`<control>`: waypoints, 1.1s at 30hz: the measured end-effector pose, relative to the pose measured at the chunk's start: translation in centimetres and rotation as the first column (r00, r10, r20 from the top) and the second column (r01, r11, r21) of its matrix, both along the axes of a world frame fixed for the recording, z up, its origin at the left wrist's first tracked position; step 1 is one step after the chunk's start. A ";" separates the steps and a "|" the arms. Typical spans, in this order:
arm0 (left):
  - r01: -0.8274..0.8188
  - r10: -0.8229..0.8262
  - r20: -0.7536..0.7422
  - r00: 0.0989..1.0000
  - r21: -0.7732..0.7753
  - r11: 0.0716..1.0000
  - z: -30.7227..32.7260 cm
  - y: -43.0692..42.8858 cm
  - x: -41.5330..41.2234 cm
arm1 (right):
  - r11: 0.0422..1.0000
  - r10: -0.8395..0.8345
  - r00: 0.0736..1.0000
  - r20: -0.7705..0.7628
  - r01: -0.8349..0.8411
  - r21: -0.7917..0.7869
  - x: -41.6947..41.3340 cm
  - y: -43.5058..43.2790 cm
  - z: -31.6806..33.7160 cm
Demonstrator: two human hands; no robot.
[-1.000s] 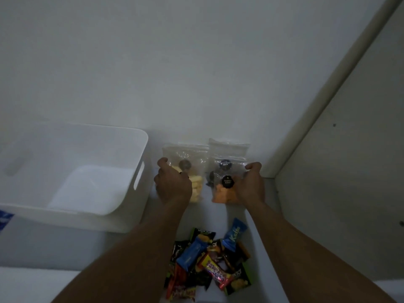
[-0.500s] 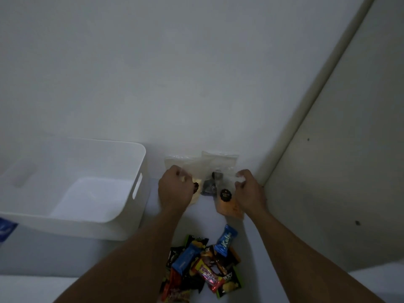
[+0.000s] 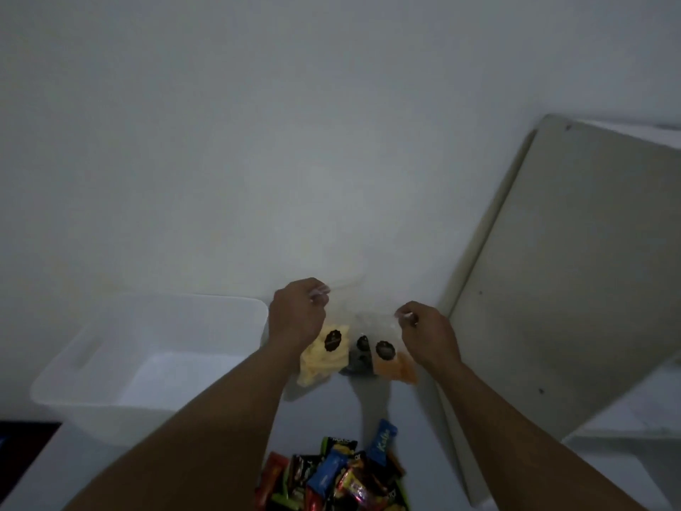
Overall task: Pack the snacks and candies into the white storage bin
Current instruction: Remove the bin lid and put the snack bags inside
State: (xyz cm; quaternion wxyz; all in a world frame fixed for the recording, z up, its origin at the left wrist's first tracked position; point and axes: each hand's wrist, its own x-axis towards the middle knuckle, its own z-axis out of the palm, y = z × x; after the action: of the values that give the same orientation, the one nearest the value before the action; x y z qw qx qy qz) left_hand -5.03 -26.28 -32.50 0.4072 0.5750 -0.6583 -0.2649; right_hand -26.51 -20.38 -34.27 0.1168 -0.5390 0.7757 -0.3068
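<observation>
- The left hand point(image 3: 296, 315) pinches the top of the clear bag with yellow snacks point(image 3: 322, 355); the right hand point(image 3: 427, 333) pinches the top of the bag with orange snacks point(image 3: 392, 365).
- A dark bag point(image 3: 359, 357) hangs between them.
- The bags look light, soft and slippery, so the sealed top edge is the best hold.
- Compared with one second ago, the bags are lifted off the desk point(image 3: 398, 411) at its far edge.
- The white storage bin point(image 3: 147, 348) stands on the left, and wrapped candies point(image 3: 331, 473) lie at the near edge.
</observation>
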 end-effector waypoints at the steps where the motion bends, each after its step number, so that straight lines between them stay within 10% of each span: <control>1: 0.007 -0.007 0.023 1.000 -0.022 1.000 1.3 0.0 0.8 | 1.000 0.002 1.000 -0.018 -0.002 -0.017 0.5 0.2 1.2; 15: 0.169 -0.156 0.183 0.971 -0.057 0.984 15.0 -4.1 15.7 | 0.997 0.000 0.988 -0.154 -0.012 -0.071 12.7 -0.3 14.0; 33: 0.059 -0.063 0.297 0.953 0.020 0.998 9.0 -7.9 29.5 | 0.982 0.187 0.969 -0.159 -0.180 0.056 27.4 -6.6 8.5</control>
State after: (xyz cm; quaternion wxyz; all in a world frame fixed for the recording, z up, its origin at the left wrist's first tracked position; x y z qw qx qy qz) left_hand 24.49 -34.19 -23.48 0.2920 0.5900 -0.7280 -0.1914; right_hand 0.87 -26.97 -25.73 0.0917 -0.6293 0.7355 -0.2334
